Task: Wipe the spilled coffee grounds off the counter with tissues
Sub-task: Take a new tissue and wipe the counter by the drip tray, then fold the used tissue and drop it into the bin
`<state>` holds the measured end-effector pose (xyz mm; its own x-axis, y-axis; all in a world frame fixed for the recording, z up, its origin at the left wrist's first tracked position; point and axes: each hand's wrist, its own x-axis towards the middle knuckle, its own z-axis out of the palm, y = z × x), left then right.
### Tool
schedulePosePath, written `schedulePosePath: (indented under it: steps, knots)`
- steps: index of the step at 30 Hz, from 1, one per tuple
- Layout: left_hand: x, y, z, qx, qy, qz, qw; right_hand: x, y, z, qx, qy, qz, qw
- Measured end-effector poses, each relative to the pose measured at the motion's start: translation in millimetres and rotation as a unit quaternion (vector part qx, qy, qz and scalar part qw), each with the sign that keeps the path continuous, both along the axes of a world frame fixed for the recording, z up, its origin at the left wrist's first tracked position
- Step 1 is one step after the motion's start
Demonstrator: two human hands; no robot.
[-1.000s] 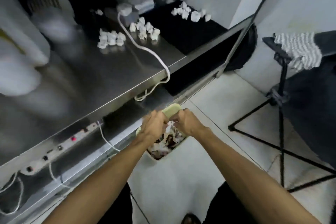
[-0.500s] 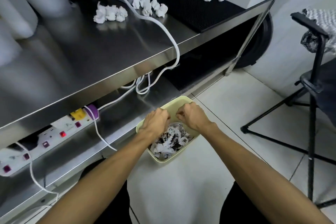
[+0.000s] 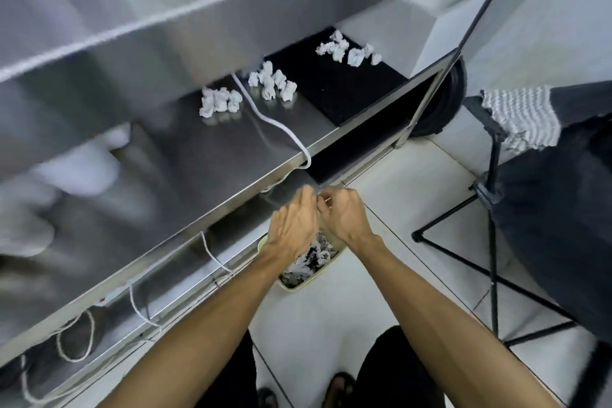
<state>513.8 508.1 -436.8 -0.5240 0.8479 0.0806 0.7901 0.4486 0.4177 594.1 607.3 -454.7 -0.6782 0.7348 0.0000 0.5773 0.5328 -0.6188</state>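
- Dropping waste looks like the step in hand: the left hand [image 3: 293, 225] and right hand [image 3: 344, 215] meet right over a small pale bin [image 3: 287, 286] on the floor, just beside the lower shelf.
- Stained, crumpled tissues [image 3: 311, 258] fill the bin, so part of the wiping seems done.
- Fingers [image 3: 331, 200] of the right hand curl toward the left hand, and the two hands touch. I cannot tell whether either pinches a scrap of tissue or merely brushes grounds off, since the palms face away.
- Fresh white tissue balls sit on the desk [image 3: 198, 156] in two clumps, one [image 3: 220, 103] left of a white cable [image 3: 275, 124] and one [image 3: 273, 81] right of it. A third clump [image 3: 347, 50] lies on a black mat [image 3: 334, 89].
- Next, I judge, a hand must rise to the desk, take a clean ball and wipe whatever grounds remain.
- No grounds show on the desk itself. Its left part is badly blurred, so a spill there cannot be ruled out.
- The far half of the bin is hidden under the hands.
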Motion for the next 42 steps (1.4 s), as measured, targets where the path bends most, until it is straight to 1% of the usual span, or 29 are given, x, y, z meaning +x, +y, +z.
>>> schedulePosePath:
  steps: [3,5,8,13,17,20,22,24,26,28,31,34,36,39,42]
  knots:
    - [13.5,7.7,93.4,0.032,0.01,0.036,0.999,10.6,-0.7,93.2,0.013,0.045,-0.034,0.998]
    - [23.9,10.3,154.0,0.048,0.002,0.05,0.998,20.8,-1.7,156.5,0.029,0.071,-0.041,0.996]
    - [36.2,12.8,239.6,0.085,-0.014,0.047,0.995,36.0,-1.4,245.9,0.052,0.092,-0.05,0.993]
    - [43.7,5.9,352.9,0.146,-0.037,0.042,0.988,41.8,0.4,361.5,0.095,0.129,-0.02,0.987]
    - [22.1,-2.2,410.0,0.195,-0.037,0.077,0.977,18.4,-0.4,426.1,0.132,0.155,0.029,0.979]
    - [-4.4,-12.0,428.4,0.221,-0.051,0.102,0.969,-10.4,-3.2,453.7,0.146,0.156,0.076,0.974]
    - [-29.0,-18.5,433.8,0.238,-0.075,0.159,0.955,-37.0,-5.6,466.4,0.142,0.143,0.107,0.974]
    - [-56.0,-25.2,434.5,0.261,-0.092,0.232,0.932,-66.2,-7.8,473.5,0.164,0.126,0.135,0.969]
    - [-83.9,-32.7,431.8,0.268,-0.072,0.277,0.92,-96.5,-8.5,477.6,0.19,0.109,0.161,0.962]
    - [-112.7,-38.4,426.9,0.235,-0.044,0.293,0.926,-125.1,-7.6,480.1,0.203,0.092,0.169,0.96]
    - [-145.5,-40.4,424.7,0.171,-0.076,0.291,0.938,-160.0,-6.3,483.2,0.227,0.056,0.167,0.958]
    - [-171.1,-36.3,418.4,0.115,-0.123,0.248,0.954,-185.9,-5.9,485.3,0.27,0.022,0.185,0.944]
    - [-186.0,-33.9,411.7,0.097,-0.168,0.219,0.956,-198.2,-5.0,485.7,0.285,0.025,0.195,0.938]
    - [-202.5,-33.7,406.2,0.082,-0.194,0.181,0.961,-209.1,-6.0,493.9,0.26,0.077,0.194,0.943]
    - [-211.0,-37.6,409.0,0.079,-0.198,0.166,0.963,-215.9,-8.7,506.3,0.229,0.165,0.142,0.949]
